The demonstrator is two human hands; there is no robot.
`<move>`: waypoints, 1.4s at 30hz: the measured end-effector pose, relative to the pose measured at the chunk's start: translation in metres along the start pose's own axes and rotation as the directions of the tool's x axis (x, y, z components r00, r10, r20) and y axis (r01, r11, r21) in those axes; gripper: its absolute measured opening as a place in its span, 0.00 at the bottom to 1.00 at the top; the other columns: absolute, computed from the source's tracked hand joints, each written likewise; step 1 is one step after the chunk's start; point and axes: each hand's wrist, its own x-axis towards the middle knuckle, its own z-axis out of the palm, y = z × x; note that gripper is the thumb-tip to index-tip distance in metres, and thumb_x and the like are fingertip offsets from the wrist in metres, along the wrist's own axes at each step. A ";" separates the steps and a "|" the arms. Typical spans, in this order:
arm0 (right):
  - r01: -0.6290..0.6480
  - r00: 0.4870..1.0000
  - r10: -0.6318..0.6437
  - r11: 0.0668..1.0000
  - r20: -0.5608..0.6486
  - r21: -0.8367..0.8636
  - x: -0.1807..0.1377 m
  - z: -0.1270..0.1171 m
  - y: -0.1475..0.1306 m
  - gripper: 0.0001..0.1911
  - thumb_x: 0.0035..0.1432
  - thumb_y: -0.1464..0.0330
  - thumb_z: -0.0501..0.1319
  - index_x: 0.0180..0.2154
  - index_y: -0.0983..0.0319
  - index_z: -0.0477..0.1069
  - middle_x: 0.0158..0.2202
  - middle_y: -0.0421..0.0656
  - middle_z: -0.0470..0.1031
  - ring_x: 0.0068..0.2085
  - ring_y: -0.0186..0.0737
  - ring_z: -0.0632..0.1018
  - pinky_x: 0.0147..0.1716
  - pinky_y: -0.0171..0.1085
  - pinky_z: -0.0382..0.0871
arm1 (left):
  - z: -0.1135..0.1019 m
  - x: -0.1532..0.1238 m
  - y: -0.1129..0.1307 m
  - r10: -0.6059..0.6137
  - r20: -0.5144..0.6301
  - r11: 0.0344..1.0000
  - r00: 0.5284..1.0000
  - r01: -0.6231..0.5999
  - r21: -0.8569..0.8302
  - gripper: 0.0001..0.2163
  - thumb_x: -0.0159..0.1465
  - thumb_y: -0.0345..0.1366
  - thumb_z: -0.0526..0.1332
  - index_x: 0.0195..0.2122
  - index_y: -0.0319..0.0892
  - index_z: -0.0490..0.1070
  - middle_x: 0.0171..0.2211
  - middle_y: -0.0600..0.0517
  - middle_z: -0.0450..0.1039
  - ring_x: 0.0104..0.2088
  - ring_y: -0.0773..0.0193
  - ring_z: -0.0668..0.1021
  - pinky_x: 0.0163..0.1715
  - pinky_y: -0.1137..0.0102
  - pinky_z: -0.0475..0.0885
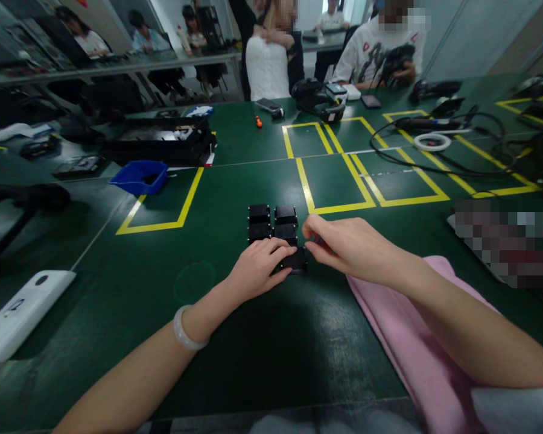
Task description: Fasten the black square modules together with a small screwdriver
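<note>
Midway between the near and far edges of a green worktop (253, 361), the left hand (263, 265) grasps the nearest black block (295, 260), by other black blocks (285, 214); steady pressure should prevent sliding. The right hand (344, 244) curls just beside it, anything pinched too shadowed to tell.

Left fingers (278, 243) partly hide nearest black block (295, 261); white device (25, 313) cut by left edge.

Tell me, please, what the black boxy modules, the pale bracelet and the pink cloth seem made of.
Black boxy modules: probably matte plastic, from their dark, flat faces.
Pale bracelet: milky gloss suggests stone, glass or plastic.
Pink cloth: likely matte fabric, loosely folded.
</note>
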 end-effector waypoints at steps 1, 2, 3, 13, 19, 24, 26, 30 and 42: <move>-0.001 1.000 0.001 1.000 0.007 -0.017 0.000 0.000 0.000 0.07 0.65 0.64 0.49 0.40 0.60 0.60 0.26 0.37 0.70 0.26 0.35 0.71 0.24 0.33 0.49 | 0.000 0.000 0.000 0.000 0.000 1.000 1.000 0.000 0.002 0.15 0.65 0.37 0.58 0.53 0.42 0.65 0.51 0.46 0.69 0.48 0.56 0.73 0.44 0.63 0.69; -0.001 1.000 0.001 0.999 0.014 -0.032 0.000 0.000 0.000 0.08 0.65 0.63 0.49 0.39 0.60 0.60 0.26 0.37 0.70 0.26 0.35 0.71 0.23 0.34 0.49 | 0.000 0.000 0.000 0.000 0.001 1.000 1.000 0.000 0.003 0.15 0.65 0.37 0.58 0.53 0.42 0.65 0.51 0.46 0.69 0.48 0.56 0.73 0.44 0.63 0.69; 0.000 1.000 0.001 0.999 0.020 -0.038 0.000 0.000 0.000 0.08 0.66 0.63 0.48 0.39 0.60 0.60 0.26 0.37 0.70 0.25 0.35 0.71 0.23 0.34 0.48 | 0.000 0.000 0.000 0.000 0.004 1.000 1.000 0.000 0.003 0.15 0.66 0.37 0.58 0.53 0.42 0.65 0.51 0.46 0.69 0.48 0.56 0.73 0.44 0.63 0.69; -0.001 1.000 0.001 1.000 0.015 -0.009 0.000 0.001 -0.002 0.08 0.65 0.63 0.49 0.41 0.60 0.60 0.27 0.37 0.71 0.26 0.35 0.72 0.24 0.33 0.49 | 0.000 0.000 0.000 -0.003 0.002 1.000 1.000 0.003 0.003 0.15 0.66 0.37 0.58 0.53 0.42 0.65 0.51 0.47 0.69 0.48 0.57 0.73 0.45 0.63 0.68; 0.000 1.000 -0.001 0.999 0.014 0.040 0.000 0.001 -0.002 0.08 0.63 0.68 0.50 0.44 0.61 0.60 0.28 0.37 0.72 0.27 0.34 0.73 0.24 0.33 0.51 | 0.000 0.000 0.000 0.005 0.004 1.000 1.000 -0.005 0.005 0.16 0.66 0.38 0.58 0.54 0.42 0.65 0.51 0.46 0.69 0.49 0.56 0.73 0.45 0.62 0.68; -0.001 1.000 0.001 1.000 0.011 0.009 -0.001 0.001 -0.001 0.08 0.65 0.63 0.50 0.42 0.61 0.61 0.27 0.37 0.72 0.27 0.35 0.73 0.24 0.33 0.50 | 0.000 0.000 0.000 -0.004 0.012 1.000 1.000 0.004 0.000 0.15 0.66 0.37 0.58 0.53 0.42 0.65 0.51 0.46 0.69 0.49 0.56 0.73 0.45 0.62 0.68; 0.003 1.000 -0.003 1.000 0.019 0.008 -0.001 0.001 -0.001 0.07 0.65 0.65 0.50 0.42 0.61 0.61 0.27 0.37 0.72 0.26 0.35 0.73 0.24 0.33 0.50 | 0.000 0.000 0.000 -0.005 0.018 1.000 1.000 0.005 0.003 0.15 0.66 0.37 0.58 0.54 0.42 0.64 0.51 0.46 0.69 0.49 0.56 0.73 0.45 0.62 0.68; 0.009 1.000 -0.010 0.999 0.021 0.046 0.000 0.000 -0.002 0.08 0.62 0.69 0.51 0.44 0.61 0.60 0.29 0.37 0.73 0.27 0.34 0.73 0.25 0.33 0.50 | 0.000 0.000 0.000 -0.006 0.024 1.000 1.000 0.005 0.008 0.16 0.66 0.38 0.58 0.54 0.43 0.64 0.51 0.47 0.68 0.49 0.56 0.72 0.45 0.62 0.69; 0.027 0.999 -0.028 0.999 0.043 0.037 -0.001 0.000 -0.003 0.08 0.64 0.65 0.49 0.43 0.61 0.61 0.28 0.38 0.72 0.27 0.35 0.72 0.24 0.33 0.49 | -0.001 0.000 0.000 -0.004 0.007 1.000 1.000 0.004 -0.012 0.15 0.66 0.37 0.58 0.53 0.43 0.65 0.51 0.46 0.69 0.49 0.56 0.73 0.45 0.62 0.69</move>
